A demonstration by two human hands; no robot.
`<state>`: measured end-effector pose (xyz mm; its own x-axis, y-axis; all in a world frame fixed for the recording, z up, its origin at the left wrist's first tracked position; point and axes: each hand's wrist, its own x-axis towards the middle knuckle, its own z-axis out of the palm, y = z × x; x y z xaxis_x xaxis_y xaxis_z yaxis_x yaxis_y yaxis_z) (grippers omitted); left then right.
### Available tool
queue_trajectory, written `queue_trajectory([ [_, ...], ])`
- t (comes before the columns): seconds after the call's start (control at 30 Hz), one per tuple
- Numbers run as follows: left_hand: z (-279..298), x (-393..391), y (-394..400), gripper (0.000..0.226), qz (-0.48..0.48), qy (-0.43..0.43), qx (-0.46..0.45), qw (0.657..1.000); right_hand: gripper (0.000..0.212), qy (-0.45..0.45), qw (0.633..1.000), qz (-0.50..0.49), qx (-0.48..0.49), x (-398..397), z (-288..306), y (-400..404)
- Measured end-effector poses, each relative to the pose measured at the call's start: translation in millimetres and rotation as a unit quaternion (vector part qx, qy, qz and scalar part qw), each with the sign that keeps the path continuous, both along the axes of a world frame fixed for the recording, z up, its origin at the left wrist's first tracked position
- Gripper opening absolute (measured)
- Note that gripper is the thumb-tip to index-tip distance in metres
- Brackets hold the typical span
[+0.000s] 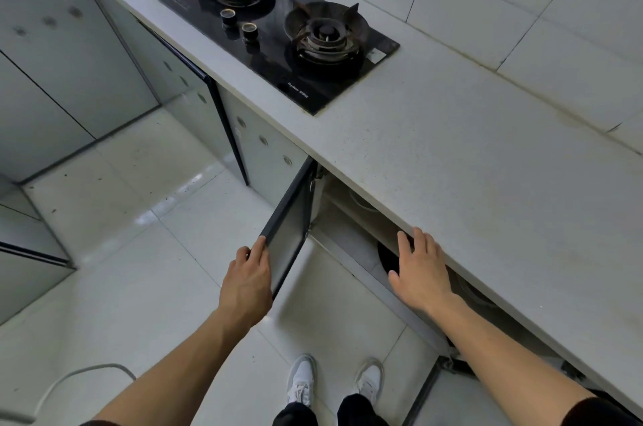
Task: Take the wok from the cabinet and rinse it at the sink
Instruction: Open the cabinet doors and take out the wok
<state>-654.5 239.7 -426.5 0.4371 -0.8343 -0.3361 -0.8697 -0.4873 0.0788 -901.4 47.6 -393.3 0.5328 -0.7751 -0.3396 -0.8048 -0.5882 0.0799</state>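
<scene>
The cabinet under the counter stands open. Its left door (pixel 290 230) is swung outward, and my left hand (pixel 248 281) grips that door's free edge near the top corner. My right hand (pixel 419 267) reaches toward the opening with straight, spread fingers, just below the counter's front edge (pixel 462 251), holding nothing. Behind my right hand a dark round shape, probably the wok (pixel 387 260), sits on the cabinet floor, mostly hidden by the hand and the counter. No sink is in view.
A black two-burner gas hob (pixel 275 32) is set into the white counter (pixel 452 147). The right cabinet door (pixel 422 394) is also open near my right forearm. Closed cabinets line the left side. My feet stand on white floor tiles (pixel 139 286).
</scene>
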Motion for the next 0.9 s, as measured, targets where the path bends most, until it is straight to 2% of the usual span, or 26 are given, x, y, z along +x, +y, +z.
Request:
queue_trajectory([
  [0.33, -1.9, 40.0, -0.7, 0.073, 0.021, 0.001, -0.034, 0.999, 0.077, 0.007, 1.0, 0.002, 0.004, -2.6, 2.1, -1.2],
  [0.6, -1.0, 54.9, -8.9, 0.064, 0.019, -0.014, -0.012, 1.0, 0.074, 0.0, 1.0, -0.006, 0.017, -4.6, 4.5, -3.3],
  [0.9, 17.6, 70.9, -24.4, 0.069, 0.069, 0.029, -0.007, 0.997, 0.071, -0.043, 0.997, -0.032, 0.049, -10.7, 11.1, -3.8],
])
